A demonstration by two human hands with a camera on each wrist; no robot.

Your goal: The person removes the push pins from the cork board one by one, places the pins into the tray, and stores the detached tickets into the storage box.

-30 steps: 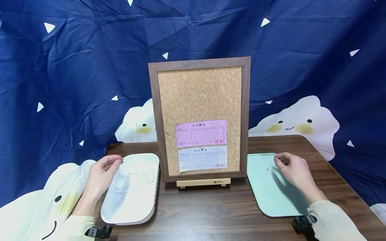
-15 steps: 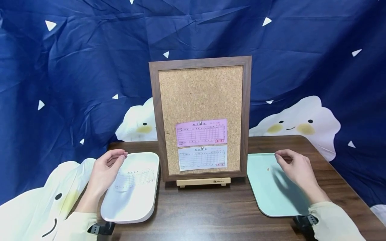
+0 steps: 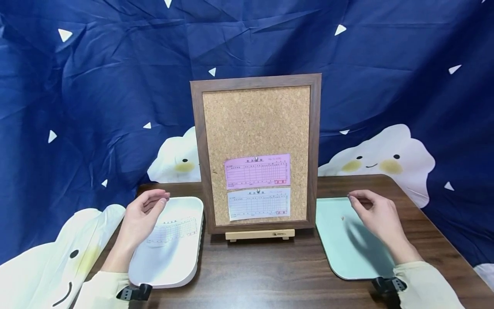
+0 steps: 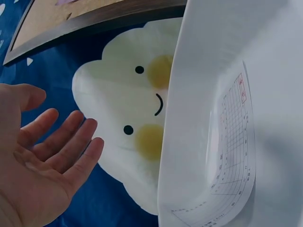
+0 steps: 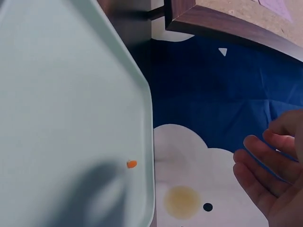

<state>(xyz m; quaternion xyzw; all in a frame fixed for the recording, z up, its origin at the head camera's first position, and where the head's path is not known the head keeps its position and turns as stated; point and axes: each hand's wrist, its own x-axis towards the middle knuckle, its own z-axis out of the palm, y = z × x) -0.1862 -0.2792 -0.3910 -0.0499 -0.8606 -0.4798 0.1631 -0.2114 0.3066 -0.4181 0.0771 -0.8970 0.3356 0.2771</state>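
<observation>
My left hand [image 3: 140, 219] hovers over the left part of a white tray [image 3: 166, 270], holding nothing; its fingers are loosely bent and spread apart in the left wrist view. A pale printed receipt slip [image 3: 179, 230] lies in that tray, curving up against its wall in the left wrist view. Above the mint-green tray [image 3: 343, 257] my right hand [image 3: 376, 214] hangs with loosely curled fingers, thumb and index tips close together. No thing shows between them. On the green tray rests a tiny orange object [image 5: 131, 164], apart from the hand.
Between the trays a cork board [image 3: 256, 120] in a brown frame stands on a small wooden easel [image 3: 260, 234]. A pink slip [image 3: 256, 171] and a light blue slip [image 3: 258, 205] are pinned low on it. A blue cloth [image 3: 115, 64] hangs behind the wooden table [image 3: 262, 274].
My left hand has moved a little right and up over the white tray, its fingers opening slightly. My right hand has barely shifted. The slips and trays stay put.
</observation>
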